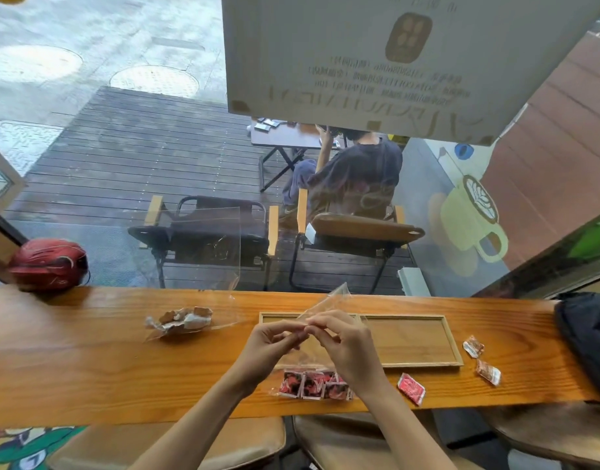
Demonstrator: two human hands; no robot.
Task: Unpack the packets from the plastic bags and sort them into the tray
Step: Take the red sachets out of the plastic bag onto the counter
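Both hands' point(268, 344) point(346, 344) fingers pinch a crinkly clear bag point(320, 337) above the wooden tray point(456, 347).

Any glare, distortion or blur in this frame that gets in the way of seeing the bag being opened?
Head view: wide-angle bending curves the counter; window reflections overlay the chairs outside; the clear plastic bag pinched by the left hand and right hand is barely visible; helmet slightly soft.

My left grip point(270, 340) and right grip point(343, 344) are bare, with no gloves, rings or watch on them. Both my forearms are uncovered right down to the lower edge of the view, and no sleeve shows. My fingers are slender, with short, unpainted nails.
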